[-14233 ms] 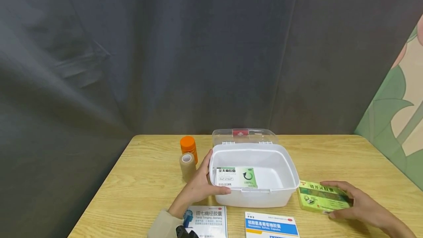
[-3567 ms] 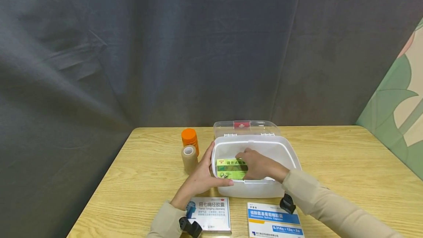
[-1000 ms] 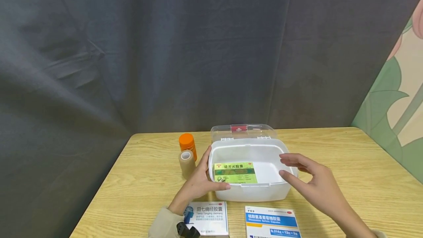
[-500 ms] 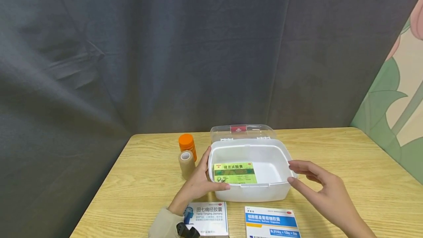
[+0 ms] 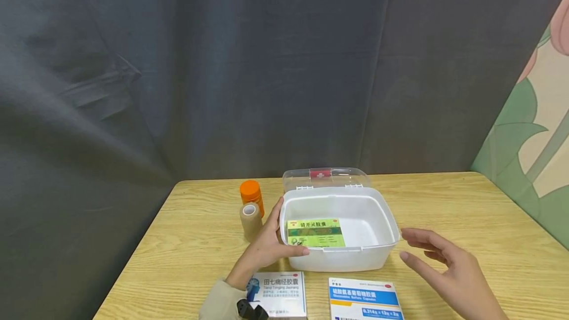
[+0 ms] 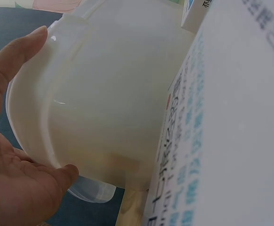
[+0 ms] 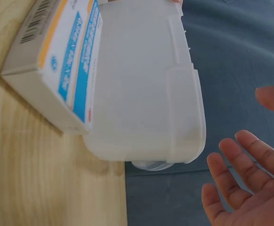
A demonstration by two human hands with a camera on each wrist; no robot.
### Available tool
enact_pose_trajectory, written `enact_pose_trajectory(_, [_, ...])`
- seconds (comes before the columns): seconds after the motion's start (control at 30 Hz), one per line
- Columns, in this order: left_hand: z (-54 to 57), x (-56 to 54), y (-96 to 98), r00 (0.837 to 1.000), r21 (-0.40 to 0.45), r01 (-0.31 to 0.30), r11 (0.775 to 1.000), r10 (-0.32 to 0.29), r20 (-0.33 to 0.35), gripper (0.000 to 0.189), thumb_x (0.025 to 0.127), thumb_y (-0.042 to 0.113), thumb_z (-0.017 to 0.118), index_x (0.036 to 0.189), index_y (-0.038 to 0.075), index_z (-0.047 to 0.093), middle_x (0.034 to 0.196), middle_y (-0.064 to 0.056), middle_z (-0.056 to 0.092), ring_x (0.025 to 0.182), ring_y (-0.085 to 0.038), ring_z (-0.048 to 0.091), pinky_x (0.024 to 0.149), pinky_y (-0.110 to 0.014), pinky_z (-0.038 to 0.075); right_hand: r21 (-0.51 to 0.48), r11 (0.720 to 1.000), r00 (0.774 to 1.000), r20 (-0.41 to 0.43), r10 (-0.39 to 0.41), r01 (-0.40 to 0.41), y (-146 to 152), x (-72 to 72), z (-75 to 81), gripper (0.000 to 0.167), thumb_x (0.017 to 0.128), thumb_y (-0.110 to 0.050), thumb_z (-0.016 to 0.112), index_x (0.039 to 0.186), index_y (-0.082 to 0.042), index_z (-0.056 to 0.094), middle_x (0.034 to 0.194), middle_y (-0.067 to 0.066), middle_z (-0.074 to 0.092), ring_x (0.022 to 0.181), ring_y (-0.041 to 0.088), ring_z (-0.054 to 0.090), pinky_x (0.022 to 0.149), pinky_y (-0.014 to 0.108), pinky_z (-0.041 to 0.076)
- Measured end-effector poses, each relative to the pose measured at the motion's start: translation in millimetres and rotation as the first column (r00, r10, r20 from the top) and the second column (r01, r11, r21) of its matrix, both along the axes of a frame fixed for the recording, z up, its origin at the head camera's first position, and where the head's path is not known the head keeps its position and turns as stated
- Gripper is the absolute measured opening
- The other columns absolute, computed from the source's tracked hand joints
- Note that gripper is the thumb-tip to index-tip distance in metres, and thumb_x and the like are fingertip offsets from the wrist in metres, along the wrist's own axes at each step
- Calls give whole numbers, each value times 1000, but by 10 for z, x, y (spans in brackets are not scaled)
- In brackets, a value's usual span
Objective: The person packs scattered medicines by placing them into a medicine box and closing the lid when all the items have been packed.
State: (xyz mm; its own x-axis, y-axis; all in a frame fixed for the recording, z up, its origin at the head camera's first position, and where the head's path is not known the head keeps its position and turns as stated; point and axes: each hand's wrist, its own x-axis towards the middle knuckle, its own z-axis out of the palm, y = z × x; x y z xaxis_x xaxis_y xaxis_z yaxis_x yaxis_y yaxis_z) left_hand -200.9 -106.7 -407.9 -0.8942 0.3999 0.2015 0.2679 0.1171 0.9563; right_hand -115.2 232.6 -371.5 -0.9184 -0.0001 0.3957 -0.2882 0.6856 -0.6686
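Note:
A white plastic first-aid box (image 5: 340, 258) stands on the table with its clear lid (image 5: 320, 178) tipped back. Around its left front corner, my left hand (image 5: 266, 246) grips the rim, thumb along the front and fingers at the side. Inside, on the left, lies a green medicine box (image 5: 315, 233). My right hand (image 5: 449, 265) hovers to the right of the first-aid box, holding nothing, fingers relaxed and apart from it; the right wrist view shows its fingers (image 7: 245, 167) spread.
Two medicine boxes lie in front: a white one with a blue head picture (image 5: 282, 293) and a blue-and-white one (image 5: 365, 300). A tan bandage roll (image 5: 251, 223) and an orange-capped bottle (image 5: 251, 191) stand left of the first-aid box. A dark curtain (image 5: 284, 73) hangs behind.
The green medicine box went from the right of the table into the first-aid box, where a white-and-green box was visible before. My right hand let go and withdrew rightward; my left stayed.

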Motion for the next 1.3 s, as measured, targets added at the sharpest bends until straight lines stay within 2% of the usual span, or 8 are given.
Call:
enact_pose_trajectory(0.27, [-13, -13, -2, 1000, 2, 6, 1000, -6, 0, 118, 73, 16, 87, 156, 15, 3, 143, -19, 39, 123, -36, 45, 110, -49, 29, 5, 1000, 996, 84, -26, 25, 27, 31, -105, 40, 86, -30, 75, 122, -15, 65, 115, 5, 67, 97, -10, 51, 75, 9, 44])
enact_pose_trajectory(0.43, [-17, -16, 1, 1000, 3, 9, 1000, -9, 1, 118, 73, 16, 87, 156, 16, 3, 143, -19, 40, 123, -36, 45, 110, -49, 27, -11, 1000, 995, 97, -15, 16, 40, 43, -166, 41, 87, -28, 75, 124, -15, 63, 117, 3, 66, 99, -11, 50, 76, 11, 46])
enact_pose_trajectory(0.63, [-14, -18, 1, 1000, -2, 4, 1000, -4, 7, 118, 73, 16, 87, 156, 16, 3, 142, -17, 41, 123, -36, 45, 110, -49, 28, -34, 999, 996, 91, 19, -16, 43, 45, -233, 41, 86, -25, 75, 124, -16, 63, 119, 0, 64, 103, -11, 50, 77, 15, 48])
enact_pose_trajectory(0.87, [-14, -26, 0, 1000, -1, 6, 1000, -6, 3, 119, 73, 15, 87, 156, 17, 3, 142, -19, 40, 122, -36, 46, 110, -48, 29, -37, 994, 990, 86, 110, -107, 62, 55, -336, 43, 84, -18, 77, 125, -18, 62, 122, -8, 61, 107, -8, 49, 78, 25, 52])
enact_pose_trajectory(1.17, [-12, -22, -4, 1000, -26, -15, 1000, 15, 5, 119, 72, 16, 87, 156, 17, 4, 144, -17, 39, 124, -33, 46, 111, -49, 27, -89, 971, 960, 153, 234, -222, 68, 67, -451, 48, 85, -19, 76, 130, -22, 59, 129, -3, 58, 111, -1, 51, 79, 29, 51])
enact_pose_trajectory(1.23, [-13, -22, -2, 1000, -27, -13, 1000, 13, 4, 119, 72, 16, 87, 156, 17, 3, 145, -16, 39, 124, -33, 46, 111, -48, 27, -107, 962, 943, 194, 269, -252, 83, 58, -487, 50, 84, -20, 77, 131, -23, 58, 131, -3, 56, 112, -2, 49, 79, 31, 50])
enact_pose_trajectory(1.3, [-15, -22, -1, 1000, -25, -9, 1000, 9, 5, 119, 73, 16, 87, 156, 16, 3, 145, -16, 38, 124, -33, 45, 111, -48, 27, -134, 947, 916, 245, 316, -291, 106, 43, -531, 53, 84, -22, 77, 133, -22, 56, 134, 0, 54, 114, -3, 46, 81, 37, 49])
